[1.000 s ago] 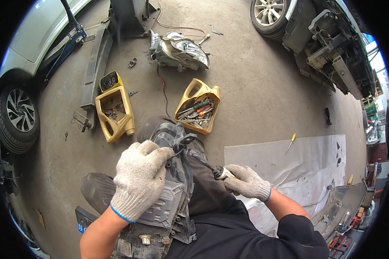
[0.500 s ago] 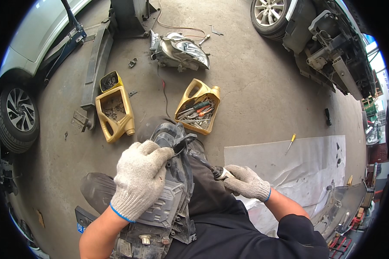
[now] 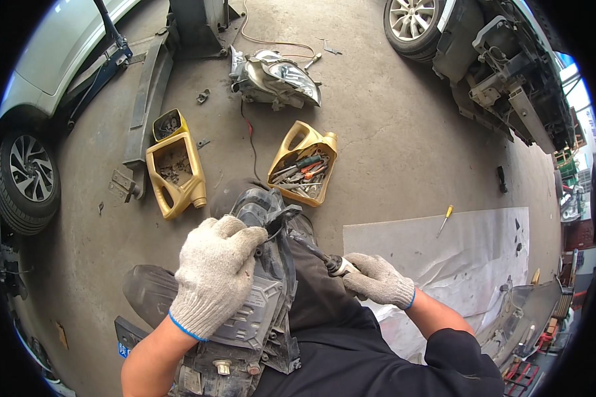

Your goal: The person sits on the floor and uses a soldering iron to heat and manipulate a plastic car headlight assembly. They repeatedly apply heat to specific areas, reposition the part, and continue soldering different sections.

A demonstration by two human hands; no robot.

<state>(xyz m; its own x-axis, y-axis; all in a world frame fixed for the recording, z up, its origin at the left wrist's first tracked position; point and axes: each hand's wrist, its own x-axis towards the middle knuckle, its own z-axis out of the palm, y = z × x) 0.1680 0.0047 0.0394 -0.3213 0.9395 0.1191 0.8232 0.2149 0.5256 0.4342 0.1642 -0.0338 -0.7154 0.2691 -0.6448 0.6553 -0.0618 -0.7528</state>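
Note:
My left hand [image 3: 216,276], in a cream knit glove, is closed on the upper part of a dusty black plastic car part [image 3: 263,309], possibly a lamp housing, lying across my lap; its fingertips are beside a raised black bracket [image 3: 286,215]. My gloved right hand [image 3: 377,281] grips a slim tool [image 3: 336,263] with a black-and-white handle. The tool's dark shaft slants up-left to the part, just right of my left fingers; whether its tip touches is hard to tell.
Two gold cut-open jugs [image 3: 302,192] [image 3: 197,169], one full of tools, and a small yellow tub [image 3: 169,126] stand ahead. A detached headlamp [image 3: 275,79] lies beyond. Cars [image 3: 26,169] [image 3: 410,23] flank me; a lift post [image 3: 195,26] is behind. A yellow screwdriver [image 3: 449,213] and white sheet [image 3: 404,231] lie right.

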